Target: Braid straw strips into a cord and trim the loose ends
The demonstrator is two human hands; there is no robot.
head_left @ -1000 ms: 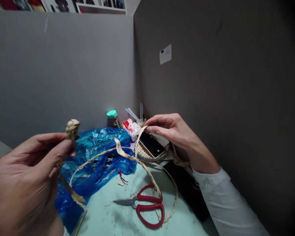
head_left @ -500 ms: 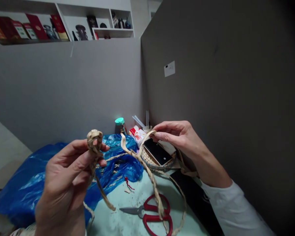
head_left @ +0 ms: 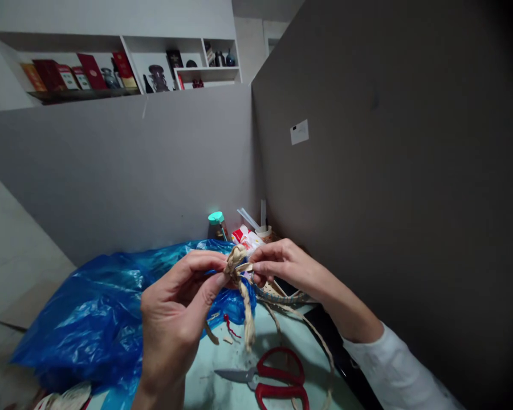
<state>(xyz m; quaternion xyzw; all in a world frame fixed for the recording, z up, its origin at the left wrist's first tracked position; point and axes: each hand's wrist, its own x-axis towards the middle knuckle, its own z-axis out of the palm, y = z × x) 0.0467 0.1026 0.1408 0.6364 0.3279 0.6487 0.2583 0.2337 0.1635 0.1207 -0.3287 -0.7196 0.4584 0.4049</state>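
A small looped knot of braided straw cord (head_left: 235, 259) is pinched between the thumb and fingers of my left hand (head_left: 179, 307). Close on its right, my right hand (head_left: 288, 263) pinches a thin flat straw strand (head_left: 244, 267) against the loop. A twisted length of the cord (head_left: 248, 319) hangs down below the fingertips. Both hands are raised above the table and nearly touch. Beneath them lie red-handled scissors (head_left: 277, 373), blades pointing left. My fingers hide part of the knot.
A large blue plastic bag (head_left: 94, 307) spreads over the left side. Behind the hands stand a jar with a turquoise lid (head_left: 216, 218), a red-and-white packet (head_left: 245, 238) and a cup (head_left: 263, 233). A woven basket (head_left: 297, 297) with a phone sits right. Grey partitions (head_left: 188, 165) rise behind.
My left hand has moved right with the looped knot, and my right hand has come left and lower. The hands now meet at the knot. The view has tilted up a little.
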